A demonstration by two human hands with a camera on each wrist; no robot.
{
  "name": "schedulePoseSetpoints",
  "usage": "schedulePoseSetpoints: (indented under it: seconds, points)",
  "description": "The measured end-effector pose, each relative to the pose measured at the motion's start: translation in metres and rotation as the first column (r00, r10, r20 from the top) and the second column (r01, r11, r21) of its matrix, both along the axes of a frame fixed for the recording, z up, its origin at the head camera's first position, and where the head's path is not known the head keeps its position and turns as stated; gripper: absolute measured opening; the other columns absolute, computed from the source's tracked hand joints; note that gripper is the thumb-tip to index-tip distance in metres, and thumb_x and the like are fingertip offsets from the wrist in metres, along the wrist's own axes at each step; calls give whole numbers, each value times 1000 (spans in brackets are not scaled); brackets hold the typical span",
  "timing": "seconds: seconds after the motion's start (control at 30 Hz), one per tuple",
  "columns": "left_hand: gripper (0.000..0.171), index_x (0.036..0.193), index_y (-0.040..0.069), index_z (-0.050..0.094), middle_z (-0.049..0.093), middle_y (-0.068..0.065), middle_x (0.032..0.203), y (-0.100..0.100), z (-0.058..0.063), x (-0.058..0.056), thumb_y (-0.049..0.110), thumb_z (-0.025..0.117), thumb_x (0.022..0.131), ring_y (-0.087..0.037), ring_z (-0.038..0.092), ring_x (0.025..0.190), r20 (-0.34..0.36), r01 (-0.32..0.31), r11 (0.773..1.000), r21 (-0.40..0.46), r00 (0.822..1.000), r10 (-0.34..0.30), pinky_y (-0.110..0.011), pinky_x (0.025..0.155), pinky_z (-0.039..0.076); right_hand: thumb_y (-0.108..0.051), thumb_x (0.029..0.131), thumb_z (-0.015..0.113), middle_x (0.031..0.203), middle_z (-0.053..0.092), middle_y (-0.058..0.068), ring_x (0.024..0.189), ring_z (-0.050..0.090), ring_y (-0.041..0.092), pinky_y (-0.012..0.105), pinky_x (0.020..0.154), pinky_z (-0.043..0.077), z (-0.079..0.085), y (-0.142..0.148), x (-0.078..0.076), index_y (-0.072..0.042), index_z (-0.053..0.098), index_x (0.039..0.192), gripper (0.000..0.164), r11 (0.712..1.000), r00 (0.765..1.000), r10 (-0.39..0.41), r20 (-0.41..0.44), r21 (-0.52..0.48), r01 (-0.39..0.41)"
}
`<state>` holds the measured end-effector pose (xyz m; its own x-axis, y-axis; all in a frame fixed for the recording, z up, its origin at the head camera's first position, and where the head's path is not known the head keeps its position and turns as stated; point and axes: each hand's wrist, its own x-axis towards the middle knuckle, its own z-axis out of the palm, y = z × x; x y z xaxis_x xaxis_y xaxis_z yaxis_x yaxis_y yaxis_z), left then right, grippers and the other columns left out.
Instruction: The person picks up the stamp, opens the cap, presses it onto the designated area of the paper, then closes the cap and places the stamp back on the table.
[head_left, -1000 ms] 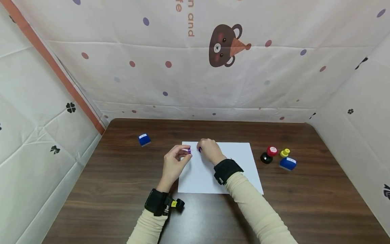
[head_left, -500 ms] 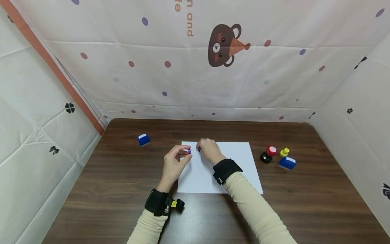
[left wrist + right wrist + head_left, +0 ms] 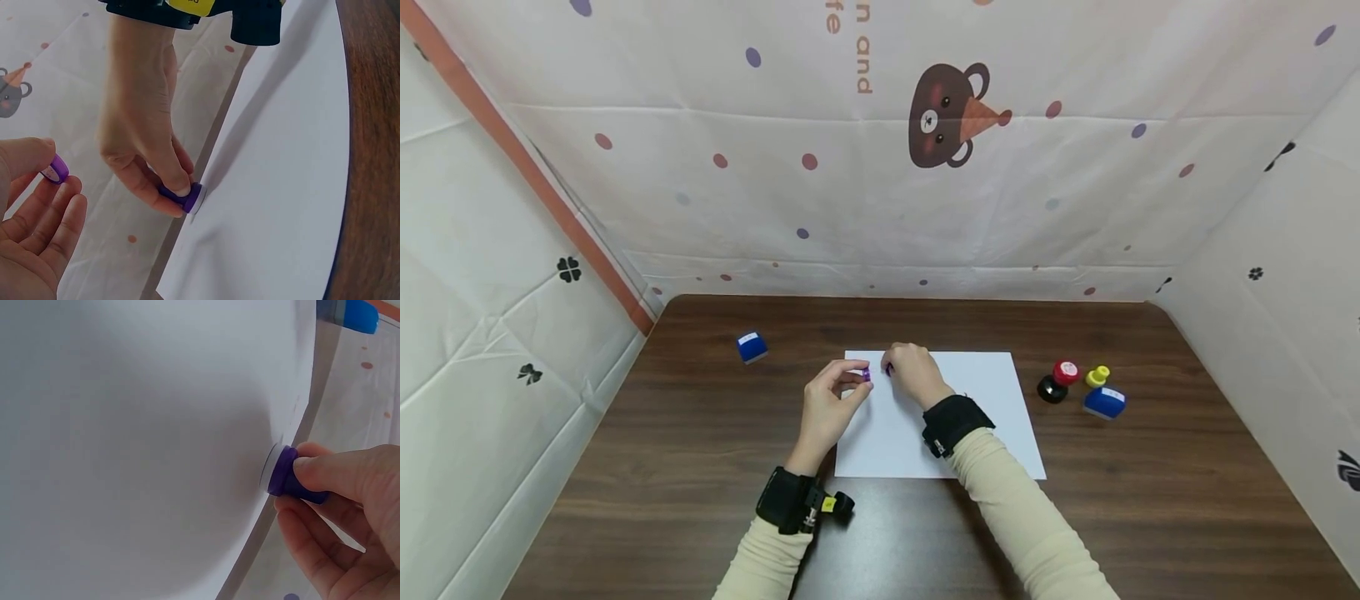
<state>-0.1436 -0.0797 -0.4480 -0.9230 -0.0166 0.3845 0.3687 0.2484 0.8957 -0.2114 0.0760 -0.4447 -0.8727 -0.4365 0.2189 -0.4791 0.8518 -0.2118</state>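
Since the earlier frame only the head view has shifted slightly; from here I see both hands keep their places. The short, round purple stamp [image 3: 286, 472], pinched by the right hand [image 3: 917, 373], has its pale rim against the smooth white sheet [image 3: 981, 417], near the far edge. The left hand [image 3: 831, 400] pinches a glossy purple cap [image 3: 59, 169] above the sheet. I judge the work partway: cap off, faint marks made, stamp not yet lifted or recapped. Farther out, the wood-grain tabletop [image 3: 700, 467] bears 2 blue wedges [image 3: 1105, 403] and rounded red [image 3: 1066, 372], black [image 3: 1052, 389] and yellow pieces [image 3: 1097, 377].
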Motion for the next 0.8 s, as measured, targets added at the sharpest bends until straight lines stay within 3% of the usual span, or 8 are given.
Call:
schedulePoseSetpoints:
  seconds: [0.27,0.5,0.8]
  points:
    - [25,101,10,68,65,1,94,-5,-1,1,4,72,78,-12,64,79,29,-38,999,-7,999,38,-38,69,55,0,81,66,89,69,5,87,65,21,35,79,54,-2,2,0,-10,74,86,13,996,998,-26,58,-81,31]
    - [26,102,6,67,65,-1,95,-7,0,2,4,72,77,-13,64,80,25,-38,999,-5,999,38,-38,73,56,-3,80,68,92,70,5,89,65,21,34,81,54,-6,6,0,-10,73,87,11,983,994,-67,86,-166,81]
    - [24,101,13,67,65,-1,95,-8,0,0,9,73,78,-15,64,80,7,-37,999,-13,999,37,-36,74,56,-2,79,67,92,69,8,88,65,23,34,79,54,-9,11,-1,-6,72,89,12,970,995,-61,79,-232,78]
